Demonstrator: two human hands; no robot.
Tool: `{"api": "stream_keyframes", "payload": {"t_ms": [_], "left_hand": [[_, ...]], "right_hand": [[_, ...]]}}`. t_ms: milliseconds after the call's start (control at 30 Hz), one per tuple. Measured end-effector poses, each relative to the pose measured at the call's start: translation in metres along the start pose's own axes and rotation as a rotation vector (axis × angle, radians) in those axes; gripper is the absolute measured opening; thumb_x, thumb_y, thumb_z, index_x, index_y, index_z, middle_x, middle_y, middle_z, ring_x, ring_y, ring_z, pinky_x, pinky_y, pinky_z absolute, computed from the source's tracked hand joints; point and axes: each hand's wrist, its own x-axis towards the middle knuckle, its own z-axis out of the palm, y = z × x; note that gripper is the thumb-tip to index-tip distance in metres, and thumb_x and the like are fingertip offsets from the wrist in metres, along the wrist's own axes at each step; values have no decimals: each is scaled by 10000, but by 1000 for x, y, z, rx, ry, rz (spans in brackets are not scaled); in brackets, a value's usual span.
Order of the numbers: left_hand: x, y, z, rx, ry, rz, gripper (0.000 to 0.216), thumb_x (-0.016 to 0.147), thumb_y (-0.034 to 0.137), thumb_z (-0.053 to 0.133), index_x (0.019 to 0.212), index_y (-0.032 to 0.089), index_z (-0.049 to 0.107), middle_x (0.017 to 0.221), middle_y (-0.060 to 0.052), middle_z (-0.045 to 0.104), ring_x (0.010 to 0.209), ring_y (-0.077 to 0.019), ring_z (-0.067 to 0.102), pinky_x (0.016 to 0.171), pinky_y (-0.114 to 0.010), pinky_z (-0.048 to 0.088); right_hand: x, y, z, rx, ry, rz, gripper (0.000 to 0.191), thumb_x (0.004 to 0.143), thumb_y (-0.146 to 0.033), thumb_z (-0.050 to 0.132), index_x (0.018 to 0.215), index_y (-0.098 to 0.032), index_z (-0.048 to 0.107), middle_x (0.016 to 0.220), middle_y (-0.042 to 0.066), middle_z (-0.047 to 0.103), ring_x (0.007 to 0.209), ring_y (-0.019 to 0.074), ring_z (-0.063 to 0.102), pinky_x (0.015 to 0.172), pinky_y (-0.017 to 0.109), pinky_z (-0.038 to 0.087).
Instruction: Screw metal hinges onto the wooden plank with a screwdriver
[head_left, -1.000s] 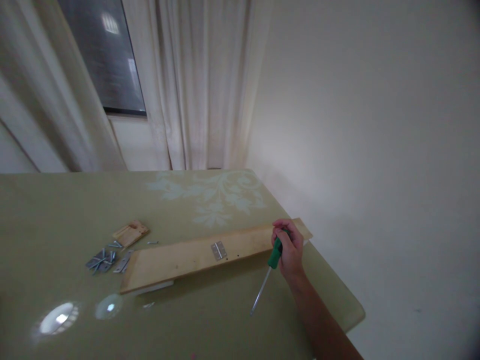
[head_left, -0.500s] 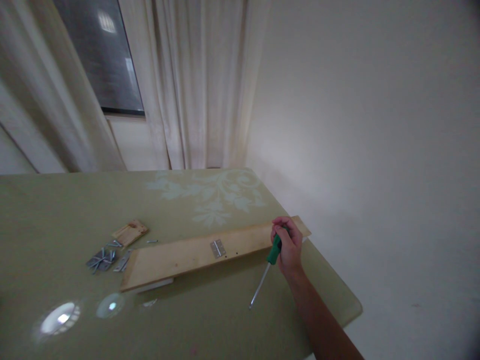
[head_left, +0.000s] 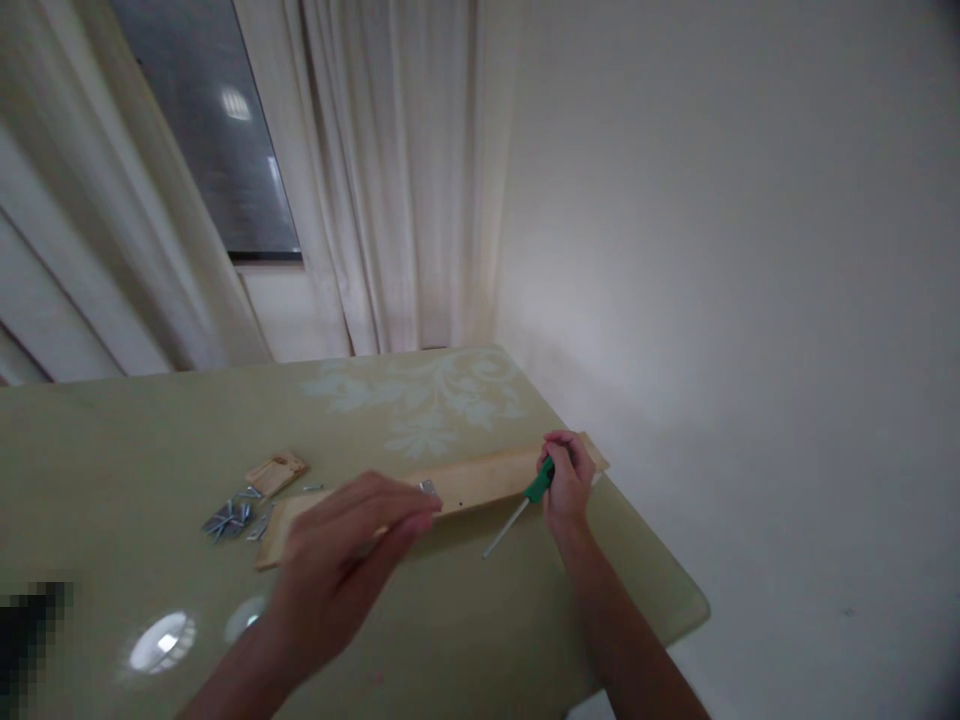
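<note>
A long wooden board [head_left: 487,478] lies across the green table [head_left: 112,440], with a small metal hinge [head_left: 429,487] on its top face. My right hand [head_left: 566,485] is closed round a green-handled screwdriver [head_left: 536,487] at the board's right end, the shaft pointing down and left over the table. My left hand [head_left: 349,565] hovers in front of the board's left half with fingers stretched toward the hinge, holding nothing. It hides part of the board.
A pile of metal hinges and screws [head_left: 232,518] and a small wooden block [head_left: 276,472] lie left of the board. Curtains [head_left: 390,170] and a dark window [head_left: 214,130] stand behind the table. The table's right edge [head_left: 675,590] runs close to the white wall.
My left hand has come into view from below and reached toward the hinge. My right hand has stayed at the board's right end with the screwdriver. The camera tilted slightly.
</note>
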Motion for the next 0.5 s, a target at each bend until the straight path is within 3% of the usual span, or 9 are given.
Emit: {"api": "stream_keyframes", "payload": {"t_ms": [100,167,233,300,367,433,500], "left_hand": [[18,-30,50,229,-48,126,422,994,378,599,1399,273,649,1420,-87,676,1286,-299,649,1099,-475,539],[10,-50,76,357,-52,209,452,991,219,534,1431,267,626,1478,-78,632,1338,-277,622,1115,-449,532],[-4,-62,89,419,23,336,506,997,106,426,1447,247,611,1473,-73,636,1336,-231,625,1103,-389,538],[-13,-66,88,457,119,481,494,1010,81,394,1420,220,630,1425,-78,674,1310,-215,643,1080,-359,547],[-15,-69,74,478,204,538,444,1022,87,414,1369,206,664,1386,-82,700,1315,-220,637,1101,-366,525],[-12,-78,50,484,303,450,380,1034,121,445,1299,203,704,1320,-86,736,1276,-225,660,1116,-384,504],[-11,-97,20,520,421,230,311,1052,245,484,1209,195,747,1185,-97,786,1128,-240,724,1055,-402,533]], "right_hand": [[3,5,-3,-8,15,-13,127,766,-303,661,825,-193,637,616,-64,523,542,108,467,484,215,358],[4,9,-4,-15,18,-19,125,772,-299,652,835,-192,640,627,-63,525,556,111,471,497,218,362],[6,13,-5,-23,21,-25,126,767,-302,647,833,-194,642,633,-62,525,565,114,473,506,223,362],[8,16,-6,-32,25,-31,127,758,-306,640,825,-199,644,642,-59,530,573,118,475,513,228,362],[9,17,-7,-45,29,-36,124,750,-307,637,817,-203,646,650,-56,536,580,121,477,521,234,364],[9,17,-7,-60,30,-36,123,747,-304,638,818,-206,650,653,-54,542,586,123,479,527,237,367],[10,16,-7,-70,25,-30,130,740,-307,644,822,-207,654,649,-53,547,585,125,481,524,239,366]]}}
